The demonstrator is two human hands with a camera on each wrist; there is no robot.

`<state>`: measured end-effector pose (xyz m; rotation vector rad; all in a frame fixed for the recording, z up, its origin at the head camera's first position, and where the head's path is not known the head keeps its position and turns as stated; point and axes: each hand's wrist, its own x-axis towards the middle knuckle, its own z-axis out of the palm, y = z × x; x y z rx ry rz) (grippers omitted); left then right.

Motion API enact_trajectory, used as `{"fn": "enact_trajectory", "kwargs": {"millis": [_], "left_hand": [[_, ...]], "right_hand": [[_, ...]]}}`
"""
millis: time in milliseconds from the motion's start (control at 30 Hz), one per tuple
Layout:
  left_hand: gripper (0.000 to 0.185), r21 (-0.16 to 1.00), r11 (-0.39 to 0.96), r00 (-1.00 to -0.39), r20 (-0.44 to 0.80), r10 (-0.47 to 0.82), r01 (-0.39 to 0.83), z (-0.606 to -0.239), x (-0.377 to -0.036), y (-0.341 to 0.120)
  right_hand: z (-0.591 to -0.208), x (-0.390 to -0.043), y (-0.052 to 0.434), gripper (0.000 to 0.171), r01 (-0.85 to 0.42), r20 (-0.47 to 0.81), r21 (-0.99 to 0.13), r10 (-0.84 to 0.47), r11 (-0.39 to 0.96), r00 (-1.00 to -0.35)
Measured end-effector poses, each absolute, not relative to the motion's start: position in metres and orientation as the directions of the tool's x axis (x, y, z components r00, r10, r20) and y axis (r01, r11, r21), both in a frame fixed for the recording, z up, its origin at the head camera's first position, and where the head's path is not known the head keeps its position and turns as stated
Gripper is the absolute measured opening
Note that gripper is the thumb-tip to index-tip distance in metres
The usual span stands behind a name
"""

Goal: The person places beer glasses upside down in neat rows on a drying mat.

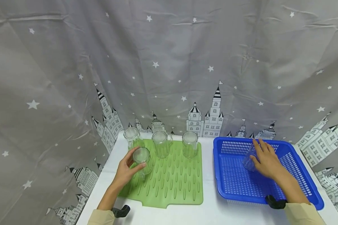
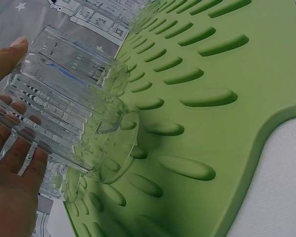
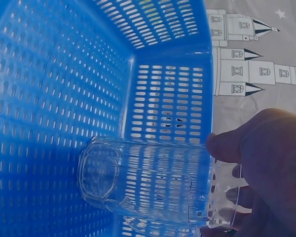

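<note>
My left hand (image 1: 125,171) holds an upside-down clear glass mug (image 1: 142,155) at the left part of the green drying mat (image 1: 183,190), thumb on one side and fingers on the other. In the left wrist view, the mug's flared rim (image 2: 121,163) is down at the mat's raised ridges. Inside the blue basket (image 1: 242,197), my right hand (image 1: 267,161) grips another clear glass mug (image 1: 248,161) near its top. The right wrist view shows the thumb (image 3: 224,147) at that mug's rim, with its thick faceted base (image 3: 98,170) toward the basket floor.
Three more upside-down glass mugs line the mat's back edge: a left one (image 1: 133,137), a middle one (image 1: 161,145) and a right one (image 1: 190,145). Mat and basket lie side by side on a white table (image 1: 208,175). A grey curtain (image 1: 169,62) hangs close behind.
</note>
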<state>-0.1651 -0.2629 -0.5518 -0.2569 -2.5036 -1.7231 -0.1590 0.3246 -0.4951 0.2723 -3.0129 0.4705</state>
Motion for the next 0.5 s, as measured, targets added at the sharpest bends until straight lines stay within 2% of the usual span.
{"fn": "enact_trajectory", "kwargs": {"millis": [500], "left_hand": [[0.081, 0.911, 0.386, -0.989, 0.14, 0.045, 0.146, -0.5499, -0.1598, -0.2644]], "right_hand": [[-0.4961, -0.1559, 0.3248, 0.068, -0.192, 0.106, -0.293, -0.168, 0.937, -0.98]]}}
